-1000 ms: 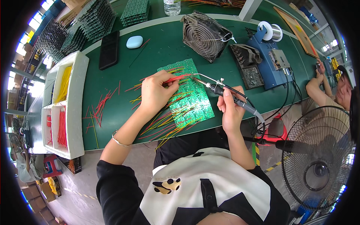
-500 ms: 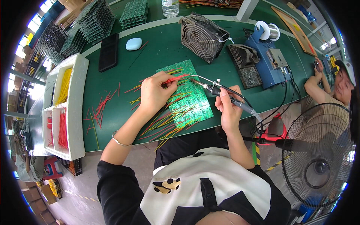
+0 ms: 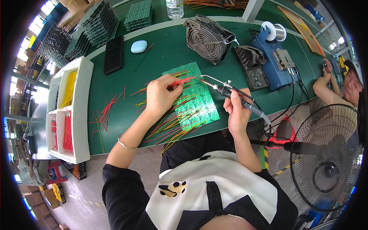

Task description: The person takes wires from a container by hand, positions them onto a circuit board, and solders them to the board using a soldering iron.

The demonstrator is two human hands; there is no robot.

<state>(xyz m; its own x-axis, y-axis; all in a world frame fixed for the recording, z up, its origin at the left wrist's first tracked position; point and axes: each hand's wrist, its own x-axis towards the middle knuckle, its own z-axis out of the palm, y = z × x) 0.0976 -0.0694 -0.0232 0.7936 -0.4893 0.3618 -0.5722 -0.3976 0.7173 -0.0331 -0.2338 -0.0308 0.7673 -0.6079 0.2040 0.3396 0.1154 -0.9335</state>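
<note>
Under both hands lies a green circuit board panel point(image 3: 205, 101) with many red, yellow and dark wires sticking out over its left and near edges. My left hand point(image 3: 163, 94) is closed on several red wires point(image 3: 184, 81), their ends pointing right over the panel's upper part. In my right hand point(image 3: 238, 111) is a soldering iron point(image 3: 227, 93), held like a pen, its tip near the ends of those wires. A thin metal solder feed tube point(image 3: 211, 78) runs along the iron toward its tip. Whether the tip touches a wire is too small to tell.
A white foam box point(image 3: 82, 111) of red and yellow wires stands left, beside loose red wires point(image 3: 105, 111). Farther back are a phone point(image 3: 113, 55), a small fan point(image 3: 209, 40) and a blue solder feeder point(image 3: 274, 63). A standing fan point(image 3: 326, 161) and a seated co-worker point(image 3: 350, 82) are right.
The soldering iron's tip has drawn slightly up and right, and my right hand has shifted slightly right with it. My left hand keeps its hold on the red wires.
</note>
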